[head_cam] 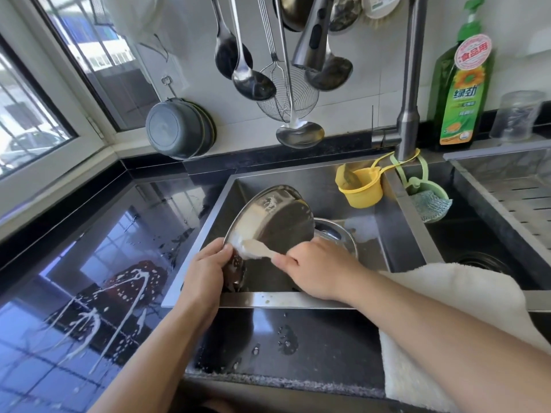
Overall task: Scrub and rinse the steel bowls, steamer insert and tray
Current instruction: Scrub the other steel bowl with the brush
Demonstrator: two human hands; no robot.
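Observation:
A steel bowl [277, 217] streaked with white suds is tilted on its edge over the left sink basin [369, 242]. My left hand [208, 268] grips its lower rim with the thumb on the inside. My right hand [316, 265] pinches a soapy pale sponge [256, 250] against the bowl's inner wall near the rim. Behind the tilted bowl, a second steel bowl [337, 232] lies in the basin, partly hidden.
A faucet spout [411, 84] stands behind the divider, with a yellow cup [362, 189], a steel scourer [429, 204] and a green detergent bottle [462, 93] nearby. Ladles and a strainer [286, 93] hang above. A white towel [447, 293] drapes the front edge. Suds streak the black counter [98, 293].

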